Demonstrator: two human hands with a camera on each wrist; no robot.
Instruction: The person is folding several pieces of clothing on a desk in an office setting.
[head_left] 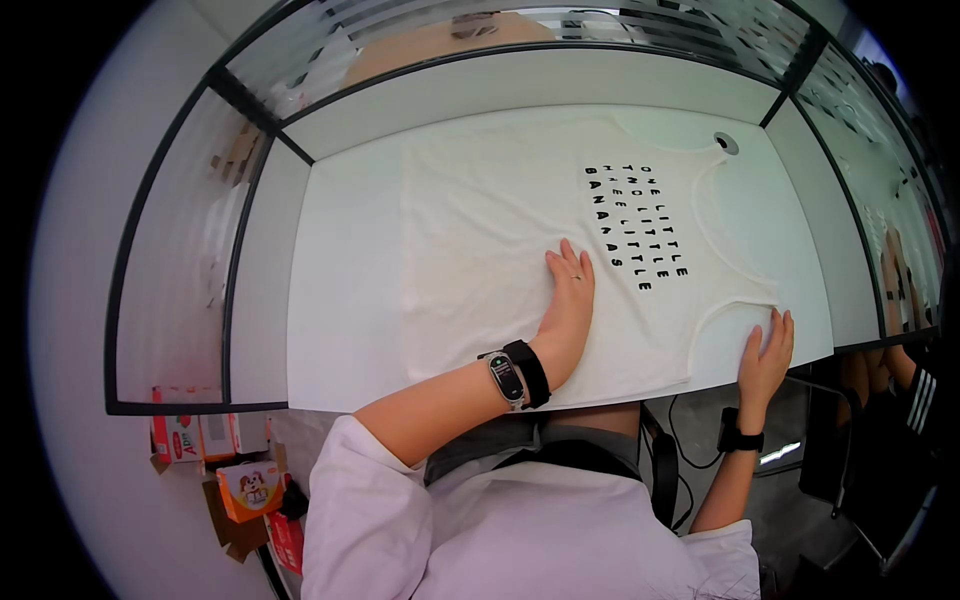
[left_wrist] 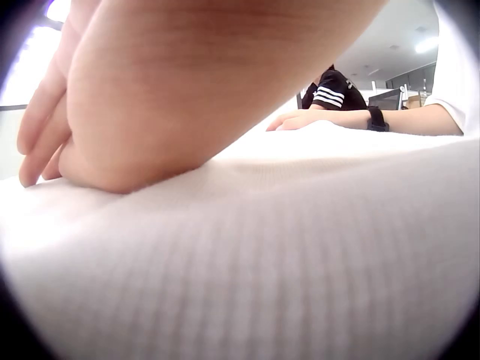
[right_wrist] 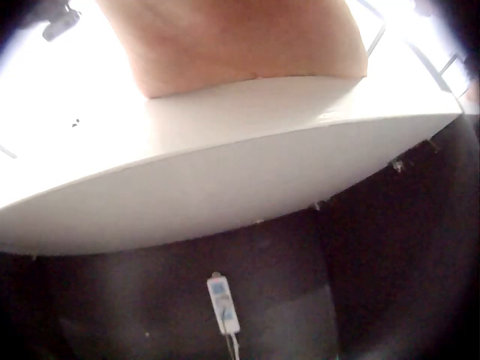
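Observation:
A white tank top (head_left: 480, 250) with black lettering lies spread on the white table, its neckline and straps toward the right and its hem toward the left. My left hand (head_left: 570, 290) rests on the middle of the shirt, fingers extended, just left of the printed words. In the left wrist view the heel of the left hand (left_wrist: 135, 120) presses on the ribbed white cloth. My right hand (head_left: 767, 355) lies at the table's front right edge, fingers straight, fingertips right at the end of a shoulder strap. In the right wrist view only the base of the right hand (right_wrist: 247, 45) shows.
Low partitions with dark frames (head_left: 225, 300) enclose the table's back and sides. A round grommet (head_left: 727, 144) sits at the back right. Boxes (head_left: 250, 488) stand on the floor at the left. A power strip (right_wrist: 223, 306) lies below the table. Another person (head_left: 915, 390) is at the right.

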